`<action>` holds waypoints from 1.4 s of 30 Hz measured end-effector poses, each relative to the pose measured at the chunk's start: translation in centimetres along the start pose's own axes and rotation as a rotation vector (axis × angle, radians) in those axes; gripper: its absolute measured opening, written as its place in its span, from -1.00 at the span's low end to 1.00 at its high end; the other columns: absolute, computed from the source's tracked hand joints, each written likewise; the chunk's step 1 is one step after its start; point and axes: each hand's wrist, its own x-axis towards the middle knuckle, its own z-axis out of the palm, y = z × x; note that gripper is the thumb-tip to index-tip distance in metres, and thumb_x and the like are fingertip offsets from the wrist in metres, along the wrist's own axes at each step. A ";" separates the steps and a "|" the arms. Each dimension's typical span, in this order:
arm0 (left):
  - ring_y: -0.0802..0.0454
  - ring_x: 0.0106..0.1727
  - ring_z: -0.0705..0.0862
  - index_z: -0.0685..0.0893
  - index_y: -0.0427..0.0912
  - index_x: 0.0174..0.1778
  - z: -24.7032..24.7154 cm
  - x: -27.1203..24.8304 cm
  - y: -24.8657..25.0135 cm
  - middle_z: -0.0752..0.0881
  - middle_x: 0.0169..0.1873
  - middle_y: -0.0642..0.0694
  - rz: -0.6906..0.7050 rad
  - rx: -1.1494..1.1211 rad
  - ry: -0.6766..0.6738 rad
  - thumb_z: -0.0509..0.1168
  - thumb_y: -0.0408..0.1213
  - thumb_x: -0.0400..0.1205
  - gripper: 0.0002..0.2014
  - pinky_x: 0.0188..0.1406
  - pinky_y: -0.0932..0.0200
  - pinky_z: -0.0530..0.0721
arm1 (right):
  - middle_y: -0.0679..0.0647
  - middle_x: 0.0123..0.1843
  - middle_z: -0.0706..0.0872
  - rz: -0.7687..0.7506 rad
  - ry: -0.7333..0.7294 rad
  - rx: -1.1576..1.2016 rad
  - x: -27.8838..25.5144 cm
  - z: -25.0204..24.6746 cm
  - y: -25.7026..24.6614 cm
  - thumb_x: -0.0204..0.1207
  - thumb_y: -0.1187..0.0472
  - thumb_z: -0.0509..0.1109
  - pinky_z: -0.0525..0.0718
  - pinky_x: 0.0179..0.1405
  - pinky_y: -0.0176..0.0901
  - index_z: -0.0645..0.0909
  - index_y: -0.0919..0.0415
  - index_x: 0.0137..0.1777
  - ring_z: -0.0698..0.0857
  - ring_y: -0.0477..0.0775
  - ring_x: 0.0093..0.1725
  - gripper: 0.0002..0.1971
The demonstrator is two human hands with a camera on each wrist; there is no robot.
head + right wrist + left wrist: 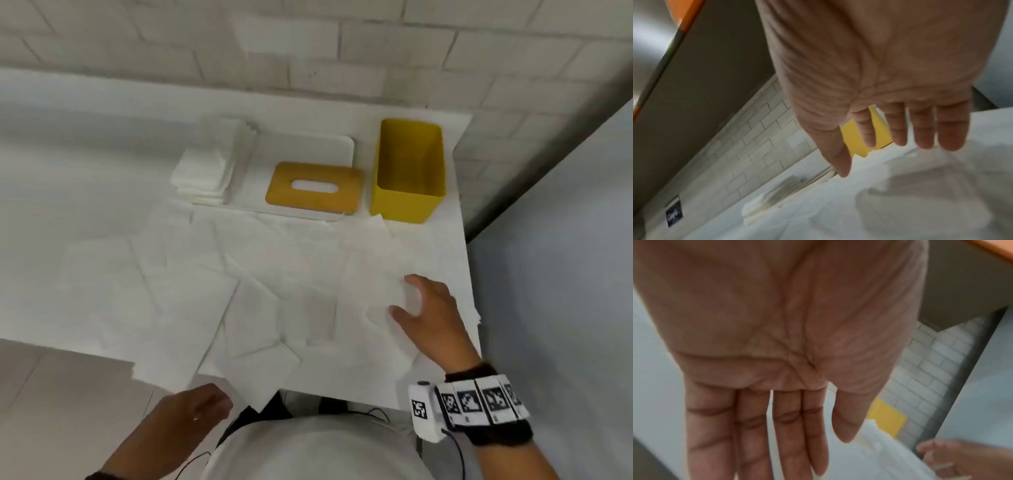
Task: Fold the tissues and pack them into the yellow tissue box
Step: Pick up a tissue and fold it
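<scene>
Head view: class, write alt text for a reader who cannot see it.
A right hand reaches over loose tissues spread on a white table. Behind stand an open yellow tissue box, its lid and a folded stack.

Open-topped yellow plastic tissue box [407,185]: upright, nothing visible inside. Flat mustard-yellow lid with oval slot [315,187]: off, lying just left of the box. Stack of folded white tissues [205,168]: further left of the box, beyond the lid. Loose unfolded white tissue sheets [212,291]: spread overlapping in front of the box, one corner touching its base
</scene>
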 end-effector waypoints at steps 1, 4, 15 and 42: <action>0.41 -0.03 0.75 0.72 0.38 -0.07 0.3 0.1 0.1 0.82 -0.13 0.36 0.015 -0.005 -0.018 0.35 0.03 0.71 -0.90 0.16 0.33 0.65 | 0.13 0.59 0.37 0.052 0.024 -0.040 0.4 -0.3 0.5 0.58 -0.04 0.48 0.42 0.50 0.11 0.35 -0.04 0.63 0.35 0.24 0.58 -0.35; 0.45 0.01 0.76 0.72 0.45 0.01 0.4 -0.9 1.9 0.81 -0.09 0.43 -0.003 -0.098 0.008 0.37 0.00 0.71 -0.86 0.10 0.38 0.60 | 0.22 0.61 0.35 0.191 0.027 -0.078 1.1 -1.4 1.7 0.52 -0.15 0.50 0.49 0.47 0.19 0.29 -0.01 0.66 0.35 0.32 0.58 -0.24; 0.47 0.05 0.74 0.70 0.33 0.15 1.4 1.0 6.9 0.77 -0.03 0.49 0.185 -0.093 0.116 0.35 -0.06 0.73 -0.85 -0.08 0.46 0.66 | -0.05 0.01 0.74 0.314 0.170 0.572 5.5 -1.6 3.4 0.47 0.14 0.61 0.66 0.29 0.01 0.48 0.01 0.53 0.73 0.12 0.18 -0.36; -0.14 0.32 0.79 0.71 -0.16 0.42 -5.6 7.4 10.1 0.82 0.28 -0.18 0.249 -1.180 0.001 0.29 -0.11 0.74 -0.63 0.31 -0.12 0.67 | 0.05 0.23 0.84 -0.182 -0.451 0.748 -4.2 5.1 -14.3 0.66 0.11 0.46 0.74 0.31 0.22 0.70 0.07 0.34 0.81 0.13 0.24 -0.73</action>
